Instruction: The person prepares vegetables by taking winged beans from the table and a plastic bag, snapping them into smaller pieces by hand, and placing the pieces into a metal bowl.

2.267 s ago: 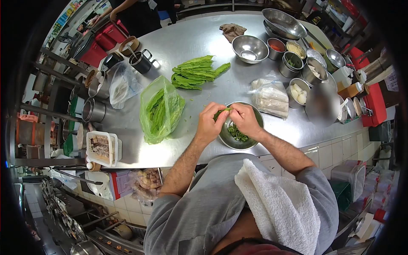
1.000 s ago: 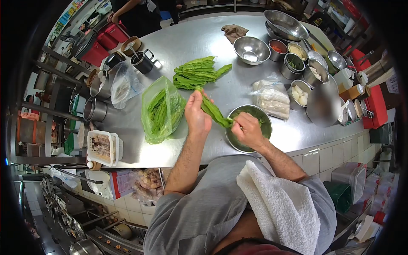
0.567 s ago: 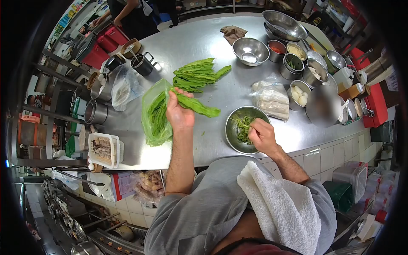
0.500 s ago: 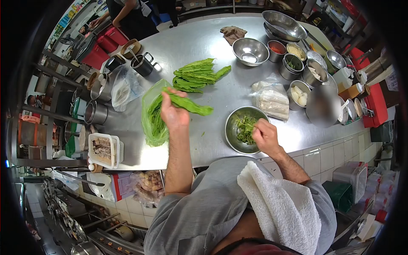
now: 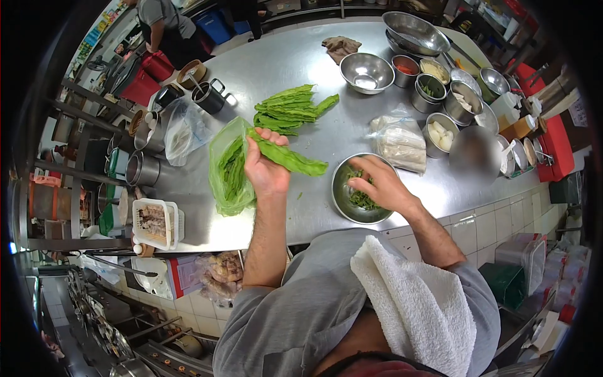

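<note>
My left hand [image 5: 269, 167] is closed round a long green winged bean [image 5: 301, 164], whose free end points right toward the bowl. Just left of that hand lies a green plastic bag [image 5: 221, 178] with more winged beans inside. A pile of winged beans [image 5: 286, 110] rests on the table beyond it. Over the steel bowl [image 5: 339, 200] hangs my right hand [image 5: 383, 185], fingers apart and holding nothing that I can see. Small green trimmings [image 5: 362, 200] lie in the bowl, partly hidden under this hand.
An empty steel bowl [image 5: 368, 73] and a cloth [image 5: 341, 48] sit toward the far side. A bagged white bundle [image 5: 399, 143] and several ingredient pots line the right. A white basket [image 5: 157, 221] stands at the left edge. A co-worker [image 5: 166, 25] stands at the far left.
My right hand has opened from closed fingers and reached farther over the bowl. The bean in my left hand has shifted right. The co-worker at the back has changed position.
</note>
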A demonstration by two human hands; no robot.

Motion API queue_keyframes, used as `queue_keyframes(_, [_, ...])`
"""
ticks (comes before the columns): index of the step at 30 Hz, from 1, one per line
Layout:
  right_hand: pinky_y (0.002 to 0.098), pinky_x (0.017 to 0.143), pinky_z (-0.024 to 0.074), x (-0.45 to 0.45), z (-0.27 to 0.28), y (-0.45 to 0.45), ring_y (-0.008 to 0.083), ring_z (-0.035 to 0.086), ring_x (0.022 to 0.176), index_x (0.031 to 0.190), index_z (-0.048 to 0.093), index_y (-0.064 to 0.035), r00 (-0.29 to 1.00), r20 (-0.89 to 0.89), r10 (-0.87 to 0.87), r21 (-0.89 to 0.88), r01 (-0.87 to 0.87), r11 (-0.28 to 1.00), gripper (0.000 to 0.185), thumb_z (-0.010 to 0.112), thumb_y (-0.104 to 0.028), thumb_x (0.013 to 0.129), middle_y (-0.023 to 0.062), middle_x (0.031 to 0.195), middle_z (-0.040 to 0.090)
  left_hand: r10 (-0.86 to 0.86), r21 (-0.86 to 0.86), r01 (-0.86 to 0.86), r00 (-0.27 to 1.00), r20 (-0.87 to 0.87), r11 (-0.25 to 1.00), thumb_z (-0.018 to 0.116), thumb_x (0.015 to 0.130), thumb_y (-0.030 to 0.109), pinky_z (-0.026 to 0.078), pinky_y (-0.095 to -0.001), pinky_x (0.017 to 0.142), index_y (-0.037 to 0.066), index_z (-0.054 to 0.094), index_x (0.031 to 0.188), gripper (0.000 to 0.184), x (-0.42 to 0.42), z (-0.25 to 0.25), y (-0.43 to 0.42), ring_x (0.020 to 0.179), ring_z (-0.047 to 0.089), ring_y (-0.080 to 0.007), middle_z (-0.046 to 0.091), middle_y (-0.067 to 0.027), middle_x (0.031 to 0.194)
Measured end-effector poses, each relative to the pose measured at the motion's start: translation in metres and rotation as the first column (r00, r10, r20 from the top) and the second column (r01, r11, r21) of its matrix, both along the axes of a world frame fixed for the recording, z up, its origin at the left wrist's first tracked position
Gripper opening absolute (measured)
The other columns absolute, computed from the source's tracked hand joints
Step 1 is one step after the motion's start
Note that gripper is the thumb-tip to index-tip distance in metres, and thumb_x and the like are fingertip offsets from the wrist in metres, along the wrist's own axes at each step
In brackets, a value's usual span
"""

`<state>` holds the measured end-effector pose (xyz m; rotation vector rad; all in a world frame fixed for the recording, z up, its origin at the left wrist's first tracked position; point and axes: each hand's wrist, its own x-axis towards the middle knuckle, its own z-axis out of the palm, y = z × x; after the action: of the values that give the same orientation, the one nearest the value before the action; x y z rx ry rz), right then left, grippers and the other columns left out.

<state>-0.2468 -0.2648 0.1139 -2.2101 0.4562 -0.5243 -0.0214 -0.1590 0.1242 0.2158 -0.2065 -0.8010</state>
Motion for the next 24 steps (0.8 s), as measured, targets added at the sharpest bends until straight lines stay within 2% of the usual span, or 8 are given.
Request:
queue_keyframes(4, [0.0464,0.073,0.0422,0.028,0.016,0.007,0.0358,0.057,0.086,0.105,0.06,-0.0021,0.997,0.007,0.077,0.083,-0.077,0.994,0.03,0.055,-0.029,0.092,0.0186,0.098,0.058,-0.057,0.01,0.057,0.998,0.04,0.998,0.043,0.099,0.027,0.043,-0.0337,0.077,0.005,0.049,0.102,0.023,-0.022,-0.006,-0.003,0.08,0.043,-0.0172,0.047,-0.0052,0.09])
queue_keyframes(8, [0.0475,0.068,0.0417,0.037,0.001,0.002,0.0402,0.056,0.075,0.081,0.055,0.0017,0.96,-0.143,0.24,0.054,-0.235,0.971,0.033,0.054,-0.03,0.092,0.0208,0.076,0.058,-0.049,0.102,0.026,0.972,0.23,0.994,0.043,0.099,0.026,0.042,-0.0347,0.085,0.003,0.05,0.111,0.026,-0.023,-0.026,0.004,0.089,0.046,-0.0189,0.049,-0.0065,0.097])
queue_keyframes(10, [0.047,0.067,0.0423,0.031,0.0,-0.002,0.0399,0.056,0.075,0.083,0.057,0.001,0.977,-0.138,0.164,0.045,-0.16,0.986,0.03,0.055,-0.028,0.091,0.02,0.077,0.059,0.187,0.341,-0.719,0.545,0.817,0.606,0.051,0.096,0.021,0.037,-0.0366,0.096,0.002,0.046,0.125,0.035,-0.032,-0.021,0.007,0.102,0.048,-0.0218,0.05,-0.0094,0.112])
queue_keyframes(11, [0.0476,0.067,0.043,0.029,-0.002,-0.004,0.0398,0.057,0.075,0.082,0.058,0.0007,0.981,-0.146,0.128,0.001,-0.13,0.992,0.029,0.056,-0.027,0.09,0.0198,0.077,0.06,0.062,0.075,-0.894,0.114,0.991,0.442,0.06,0.089,0.02,0.028,-0.0472,0.104,0.004,0.045,0.129,0.045,-0.033,-0.013,0.016,0.114,0.045,-0.0244,0.049,-0.0097,0.118])
queue_keyframes(12, [0.0476,0.067,0.043,0.028,-0.001,-0.007,0.0398,0.057,0.075,0.082,0.058,0.0007,0.982,-0.143,0.121,-0.011,-0.124,0.992,0.029,0.056,-0.027,0.09,0.0198,0.077,0.06,0.073,0.066,-0.892,0.11,0.991,0.448,0.06,0.089,0.02,0.028,-0.0472,0.104,0.004,0.045,0.129,0.045,-0.039,-0.001,0.02,0.114,0.045,-0.0244,0.049,-0.0097,0.118])
queue_keyframes(14, [0.0478,0.069,0.0445,0.027,-0.001,-0.01,0.0398,0.058,0.076,0.082,0.058,0.0012,0.967,-0.22,0.132,-0.086,-0.154,0.984,0.029,0.056,-0.026,0.09,0.0203,0.077,0.06,-0.387,-0.15,-0.677,-0.572,0.723,0.72,0.063,0.085,0.019,0.019,-0.056,0.108,0.008,0.049,0.126,0.044,-0.049,0.021,0.028,0.117,0.047,-0.0245,0.05,-0.0086,0.124])
queue_keyframes(17, [0.0482,0.07,0.0458,0.029,-0.006,-0.008,0.0405,0.059,0.078,0.085,0.058,0.0018,0.972,-0.192,0.132,-0.161,-0.164,0.973,0.024,0.056,-0.022,0.09,0.0209,0.078,0.061,-0.434,-0.06,-0.608,-0.629,0.645,0.792,0.064,0.083,0.019,0.014,-0.0624,0.107,0.012,0.052,0.122,0.041,-0.053,-0.01,0.017,0.108,0.053,-0.0238,0.056,-0.0058,0.11])
queue_keyframes(24, [0.0467,0.07,0.0476,0.027,-0.012,-0.002,0.0403,0.06,0.08,0.093,0.056,0.0042,0.95,-0.191,0.246,-0.115,-0.271,0.956,0.02,0.054,-0.015,0.089,0.0226,0.089,0.06,-0.596,0.189,-0.619,-0.558,0.577,0.762,0.064,0.081,0.018,0.024,-0.0566,0.106,0.01,0.061,0.106,0.026,-0.047,-0.016,0.018,0.091,0.059,-0.0234,0.06,-0.0048,0.087])
